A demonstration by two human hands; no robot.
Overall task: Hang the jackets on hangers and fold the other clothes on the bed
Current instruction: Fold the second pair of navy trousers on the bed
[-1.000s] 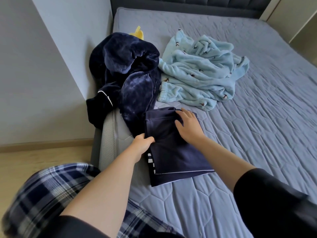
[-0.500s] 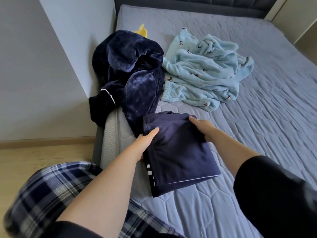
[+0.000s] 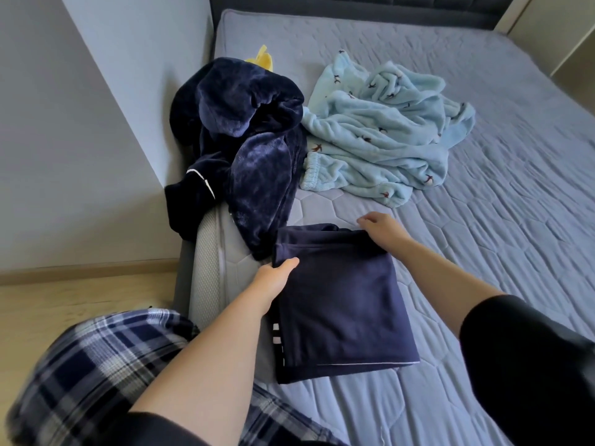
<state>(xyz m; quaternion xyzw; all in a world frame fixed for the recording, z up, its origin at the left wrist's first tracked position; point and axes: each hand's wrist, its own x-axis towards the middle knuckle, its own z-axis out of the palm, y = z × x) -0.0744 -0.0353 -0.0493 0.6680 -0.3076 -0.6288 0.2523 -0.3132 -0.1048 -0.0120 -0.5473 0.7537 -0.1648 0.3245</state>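
Our left hand (image 3: 279,272) pinches the far-left corner of the folded navy garment (image 3: 341,304); our right hand (image 3: 383,231) clasps its far-right corner. The garment lies at the bed's (image 3: 483,220) near-left edge, long axis running away from us, both hands equally near.

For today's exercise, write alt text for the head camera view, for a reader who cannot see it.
Two bare hands, left hand and right hand, hold the far edge of a folded navy garment on a grey quilted bed. Behind it lie a crumpled dark blue fleece and a light blue fleece.
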